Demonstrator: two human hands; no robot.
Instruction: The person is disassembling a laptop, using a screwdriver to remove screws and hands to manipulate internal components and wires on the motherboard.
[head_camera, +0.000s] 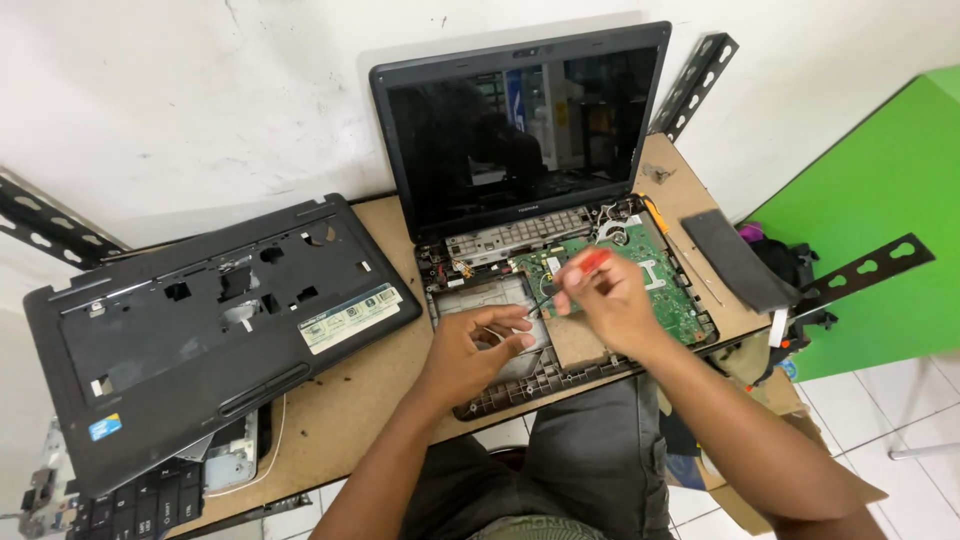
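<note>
Slippage is what we fear most in the head view: our right hand (610, 295) is closed around a red-handled screwdriver (575, 272) whose tip points down into the opened laptop base (560, 310) at the middle of the tabletop (350, 390), just beside the green circuit board (660, 275). Our left hand (480, 345) lies half curled, holding nothing, fingertips on the metal frame. A skidding tip could, we judge, gouge the board. The removed palm-rest cover (200, 320) lies well apart.
</note>
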